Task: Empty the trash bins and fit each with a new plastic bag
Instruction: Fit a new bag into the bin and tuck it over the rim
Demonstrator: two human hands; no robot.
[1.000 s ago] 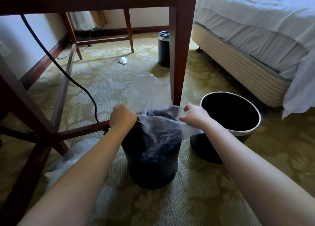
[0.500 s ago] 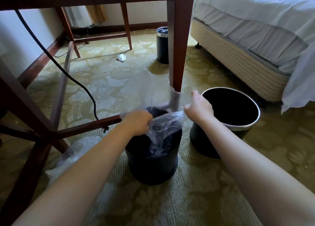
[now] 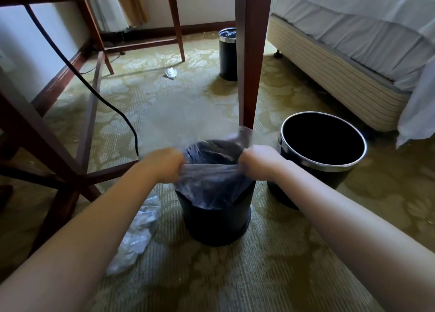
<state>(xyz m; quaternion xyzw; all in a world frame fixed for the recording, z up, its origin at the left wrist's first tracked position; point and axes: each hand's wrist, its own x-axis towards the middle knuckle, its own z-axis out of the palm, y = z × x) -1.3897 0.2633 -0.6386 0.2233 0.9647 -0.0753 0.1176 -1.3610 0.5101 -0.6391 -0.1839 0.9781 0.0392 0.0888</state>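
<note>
A small black trash bin stands on the carpet right in front of me. A clear plastic bag hangs inside it, its mouth stretched over the near rim. My left hand grips the bag's edge at the bin's left side. My right hand grips the edge at the right side. Both hands look blurred. A wider black bin with a silver rim stands bare and unlined to the right. A tall narrow black bin stands further back behind the table leg.
A wooden table leg rises just behind the small bin, with crossbars to the left. A black cable hangs down to the floor. Crumpled clear plastic lies at my left. A scrap of litter is on the carpet. The bed fills the right.
The bag's loose top, held up above the bin before, has been pulled down and spread over the rim. My hands moved apart to opposite sides of the bin.
</note>
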